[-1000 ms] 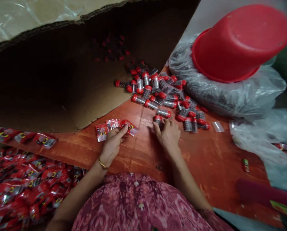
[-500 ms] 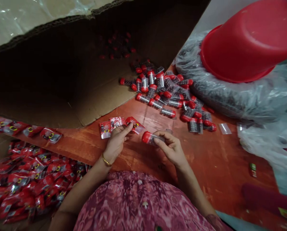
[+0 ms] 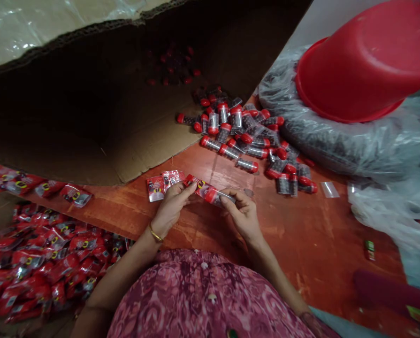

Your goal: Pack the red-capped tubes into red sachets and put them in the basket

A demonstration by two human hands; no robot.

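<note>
My left hand is closed on a few small red printed pouches, fanned out above its fingers. My right hand pinches a clear vial with a red cap. The vial's capped end meets the mouth of the rightmost pouch. Both hands hover just above the red-brown table, close to my body.
A heap of red-capped vials lies beyond my hands, spilling from a big cardboard box. An upturned red basin rests on a plastic bag. Many filled red pouches lie at lower left.
My right hand picked a vial from the heap's edge, carried it toward me and brought its capped end to the pouch held by my left hand.
</note>
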